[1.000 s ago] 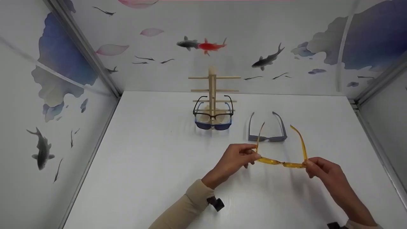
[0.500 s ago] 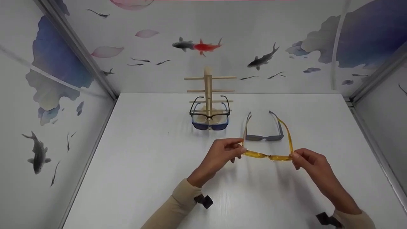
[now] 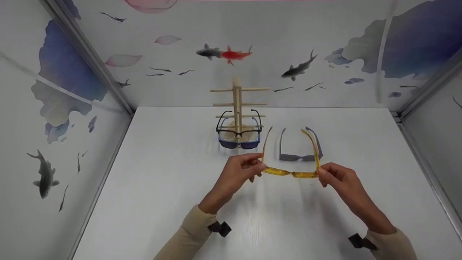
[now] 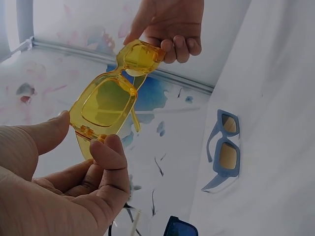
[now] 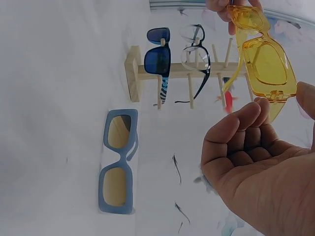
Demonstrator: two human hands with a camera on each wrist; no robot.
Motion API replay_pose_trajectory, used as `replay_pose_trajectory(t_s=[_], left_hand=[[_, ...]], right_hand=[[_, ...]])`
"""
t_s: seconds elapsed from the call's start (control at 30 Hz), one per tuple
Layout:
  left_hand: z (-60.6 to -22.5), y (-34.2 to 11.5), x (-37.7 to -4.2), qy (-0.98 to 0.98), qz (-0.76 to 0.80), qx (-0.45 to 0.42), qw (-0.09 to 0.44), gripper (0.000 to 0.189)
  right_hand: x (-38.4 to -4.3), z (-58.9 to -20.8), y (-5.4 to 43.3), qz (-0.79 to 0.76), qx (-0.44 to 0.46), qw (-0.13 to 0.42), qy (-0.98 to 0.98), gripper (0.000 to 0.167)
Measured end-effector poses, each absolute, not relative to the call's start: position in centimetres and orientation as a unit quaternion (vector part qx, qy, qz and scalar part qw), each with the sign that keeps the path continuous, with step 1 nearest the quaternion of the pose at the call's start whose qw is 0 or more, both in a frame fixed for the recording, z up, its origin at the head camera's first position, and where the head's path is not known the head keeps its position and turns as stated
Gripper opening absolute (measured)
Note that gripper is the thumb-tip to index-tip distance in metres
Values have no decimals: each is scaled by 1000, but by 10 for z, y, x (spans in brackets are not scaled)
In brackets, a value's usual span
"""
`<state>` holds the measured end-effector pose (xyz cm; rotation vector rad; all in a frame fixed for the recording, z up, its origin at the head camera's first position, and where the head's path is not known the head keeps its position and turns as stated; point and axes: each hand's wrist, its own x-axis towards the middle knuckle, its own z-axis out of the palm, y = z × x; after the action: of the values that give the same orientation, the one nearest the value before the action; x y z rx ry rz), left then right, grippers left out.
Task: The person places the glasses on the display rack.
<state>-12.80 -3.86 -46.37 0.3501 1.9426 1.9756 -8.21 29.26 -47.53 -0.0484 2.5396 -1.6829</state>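
A pair of yellow see-through glasses [image 3: 276, 171] is held level above the table, lenses toward the person and temples pointing away. My left hand [image 3: 238, 172] pinches its left hinge corner between thumb and fingers; my right hand [image 3: 341, 180] pinches the right corner the same way. In the left wrist view the thick yellow frame [image 4: 106, 101] spans between both hands. Behind it, blue-grey sunglasses [image 3: 288, 157] stand on the table with temples spread. To the left is a wooden glasses rack [image 3: 237, 97] bearing black-rimmed glasses [image 3: 227, 130] and dark blue sunglasses [image 3: 228, 144] on its lower pegs.
The white table [image 3: 162, 187] is bounded by a printed back wall [image 3: 173, 86] with fish and petals, and by side walls in metal framing. The upper two peg rows of the rack carry no glasses.
Both hands have carried the yellow glasses leftward and slightly away from the person, closer to the rack. The blue-grey sunglasses and the glasses on the rack stay put.
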Motion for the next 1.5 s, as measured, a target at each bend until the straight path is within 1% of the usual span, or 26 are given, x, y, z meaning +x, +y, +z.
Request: replay_pose_trajectory(t_s=[0.37, 0.8, 1.17, 1.5], left_hand=[[-453, -63, -124, 689, 698, 112, 158, 46], [-442, -86, -121, 704, 690, 99, 136, 47], [-436, -105, -122, 721, 679, 81, 115, 46], [-431, -121, -123, 723, 679, 77, 105, 47]], right_hand=[[-92, -465, 271, -568, -30, 72, 819, 33], [-103, -454, 250, -575, -87, 50, 812, 22], [-118, -447, 231, -575, -109, 51, 809, 23], [-128, -445, 217, -587, -115, 67, 799, 24]])
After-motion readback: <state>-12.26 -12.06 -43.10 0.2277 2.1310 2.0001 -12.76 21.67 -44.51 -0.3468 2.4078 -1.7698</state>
